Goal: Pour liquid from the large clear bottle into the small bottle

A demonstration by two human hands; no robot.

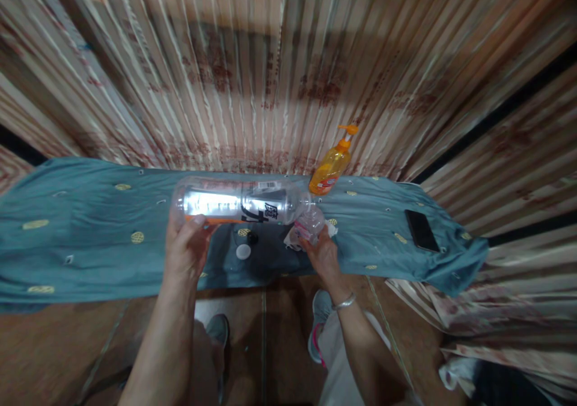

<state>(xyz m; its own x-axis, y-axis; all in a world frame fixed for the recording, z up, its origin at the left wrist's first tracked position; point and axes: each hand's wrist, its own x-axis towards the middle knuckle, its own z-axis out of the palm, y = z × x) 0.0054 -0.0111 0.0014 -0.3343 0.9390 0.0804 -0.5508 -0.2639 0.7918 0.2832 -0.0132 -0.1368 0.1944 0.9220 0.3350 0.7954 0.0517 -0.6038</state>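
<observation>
A large clear plastic bottle [225, 200] with a silver label and black characters lies on its side in the air. My left hand [192, 238] is closed around its base end, and its neck points right. In my right hand [321, 247] is a small clear plastic container [310, 223] with pinkish marks, held at the big bottle's mouth. Whether the two touch I cannot tell. Behind the small container shows a crumpled white tissue or cloth [332, 229]. A white round cap [243, 251] and a small black thing [252, 238] lie below the big bottle.
An orange pump bottle [331, 169] stands at the back of the bench, which has a teal cloth [103, 214] over it. On the right lies a black phone [422, 230]. Pleated curtains [252, 81] hang behind and at the right. My shoes are on the tiled floor [252, 346].
</observation>
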